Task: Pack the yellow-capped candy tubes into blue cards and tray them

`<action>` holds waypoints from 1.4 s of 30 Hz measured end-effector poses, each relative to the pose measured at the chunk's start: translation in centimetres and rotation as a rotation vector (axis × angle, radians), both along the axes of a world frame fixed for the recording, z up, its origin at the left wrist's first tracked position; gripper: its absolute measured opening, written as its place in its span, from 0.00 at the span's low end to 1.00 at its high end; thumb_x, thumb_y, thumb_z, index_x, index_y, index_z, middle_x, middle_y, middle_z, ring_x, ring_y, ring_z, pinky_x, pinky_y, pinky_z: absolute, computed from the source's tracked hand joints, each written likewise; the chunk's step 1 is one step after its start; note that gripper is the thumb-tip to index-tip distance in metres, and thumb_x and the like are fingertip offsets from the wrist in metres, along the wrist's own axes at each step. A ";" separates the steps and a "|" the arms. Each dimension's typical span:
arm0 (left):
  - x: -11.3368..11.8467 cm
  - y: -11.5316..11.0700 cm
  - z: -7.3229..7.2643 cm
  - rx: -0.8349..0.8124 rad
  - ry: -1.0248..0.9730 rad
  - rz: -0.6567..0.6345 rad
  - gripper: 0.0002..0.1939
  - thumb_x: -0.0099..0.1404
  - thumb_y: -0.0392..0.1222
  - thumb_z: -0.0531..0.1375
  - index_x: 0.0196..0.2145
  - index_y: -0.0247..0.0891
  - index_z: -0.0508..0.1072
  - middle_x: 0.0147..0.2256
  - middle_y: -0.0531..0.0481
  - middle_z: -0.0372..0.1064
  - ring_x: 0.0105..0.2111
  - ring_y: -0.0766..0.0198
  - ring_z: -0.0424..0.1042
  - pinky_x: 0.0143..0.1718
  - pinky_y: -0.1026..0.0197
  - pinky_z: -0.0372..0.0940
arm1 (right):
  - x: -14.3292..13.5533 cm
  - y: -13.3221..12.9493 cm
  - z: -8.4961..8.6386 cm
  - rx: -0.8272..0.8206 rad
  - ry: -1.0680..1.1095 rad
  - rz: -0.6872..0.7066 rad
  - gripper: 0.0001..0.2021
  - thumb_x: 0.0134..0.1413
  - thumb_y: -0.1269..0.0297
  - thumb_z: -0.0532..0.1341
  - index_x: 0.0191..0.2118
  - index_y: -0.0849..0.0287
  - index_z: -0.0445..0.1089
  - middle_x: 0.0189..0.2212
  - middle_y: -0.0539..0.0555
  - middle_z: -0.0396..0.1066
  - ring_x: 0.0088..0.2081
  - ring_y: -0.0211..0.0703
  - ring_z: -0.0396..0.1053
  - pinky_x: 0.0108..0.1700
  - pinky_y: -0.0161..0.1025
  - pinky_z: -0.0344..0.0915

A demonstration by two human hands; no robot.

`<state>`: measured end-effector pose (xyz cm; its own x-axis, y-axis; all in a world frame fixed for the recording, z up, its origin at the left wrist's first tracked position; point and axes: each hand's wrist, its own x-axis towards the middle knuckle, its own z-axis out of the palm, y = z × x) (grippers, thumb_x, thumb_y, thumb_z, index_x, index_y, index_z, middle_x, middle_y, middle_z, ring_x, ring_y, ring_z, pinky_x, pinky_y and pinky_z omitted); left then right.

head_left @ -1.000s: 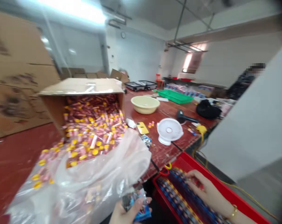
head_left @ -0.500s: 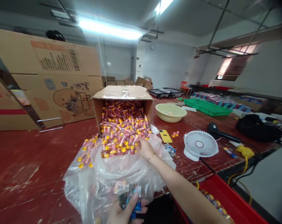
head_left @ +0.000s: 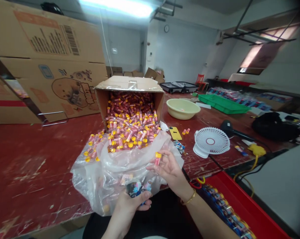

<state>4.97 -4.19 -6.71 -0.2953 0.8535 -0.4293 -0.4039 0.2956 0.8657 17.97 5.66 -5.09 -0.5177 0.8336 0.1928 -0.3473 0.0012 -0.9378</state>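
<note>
My right hand [head_left: 168, 169] pinches a small clear tube with a yellow cap and pink contents [head_left: 157, 158], held upright above the plastic bag's edge. Lower and to the left, my left hand [head_left: 133, 202] is closed on a dark blue printed packet [head_left: 137, 190]; its lower part is hidden by the fingers. Beyond both hands, a cardboard box [head_left: 129, 83] lies on its side with its mouth facing me. Many yellow-capped tubes [head_left: 130, 132] fill it and spill onto a translucent plastic bag [head_left: 97, 181] draped over the table's front edge.
Right of the bag lie a yellow phone [head_left: 175, 133], a white fan [head_left: 211, 141] and a cream basin [head_left: 183, 109]. A red tray [head_left: 249, 202] with several packed items sits low at right. Large cartons [head_left: 47, 76] stand left. Further back is a green tray [head_left: 224, 104].
My right hand has drawn back from the pile toward my left hand, bringing one tube with it. My left hand still holds the packet. The camera view has tilted down.
</note>
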 end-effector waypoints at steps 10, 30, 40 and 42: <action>0.4 0.4 -0.4 0.015 0.096 -0.012 0.16 0.41 0.43 0.73 0.25 0.31 0.76 0.19 0.50 0.74 0.20 0.59 0.75 0.23 0.60 0.73 | 1.2 -0.4 1.0 0.435 -0.257 -0.142 0.09 0.56 0.64 0.60 0.40 0.55 0.58 0.37 0.53 0.68 0.42 0.43 0.70 0.46 0.44 0.67; 0.3 0.6 -0.9 0.014 0.042 -0.045 0.19 0.41 0.44 0.72 0.30 0.30 0.77 0.23 0.48 0.78 0.25 0.55 0.78 0.27 0.60 0.74 | 1.3 -0.8 0.2 0.456 -0.315 -0.072 0.08 0.54 0.67 0.61 0.38 0.56 0.61 0.35 0.52 0.69 0.42 0.42 0.72 0.44 0.38 0.69; 0.1 0.8 -1.5 -0.021 0.118 -0.125 0.17 0.46 0.43 0.70 0.33 0.31 0.76 0.25 0.45 0.79 0.26 0.53 0.79 0.27 0.61 0.71 | 1.3 -1.1 0.6 0.671 -0.528 -0.170 0.05 0.55 0.67 0.59 0.37 0.56 0.61 0.31 0.50 0.68 0.34 0.40 0.70 0.38 0.36 0.66; 0.2 0.8 -1.6 -0.019 0.145 -0.138 0.17 0.47 0.44 0.70 0.34 0.31 0.76 0.26 0.44 0.79 0.26 0.53 0.79 0.26 0.61 0.70 | 1.5 -1.2 1.2 0.783 -0.627 -0.180 0.04 0.55 0.67 0.58 0.37 0.57 0.62 0.30 0.50 0.68 0.33 0.41 0.68 0.37 0.37 0.64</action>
<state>5.16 -3.38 -8.29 -0.2360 0.8824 -0.4070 -0.2301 0.3561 0.9057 19.48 4.42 -3.85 -0.5923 0.6655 0.4542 0.2725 0.6960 -0.6643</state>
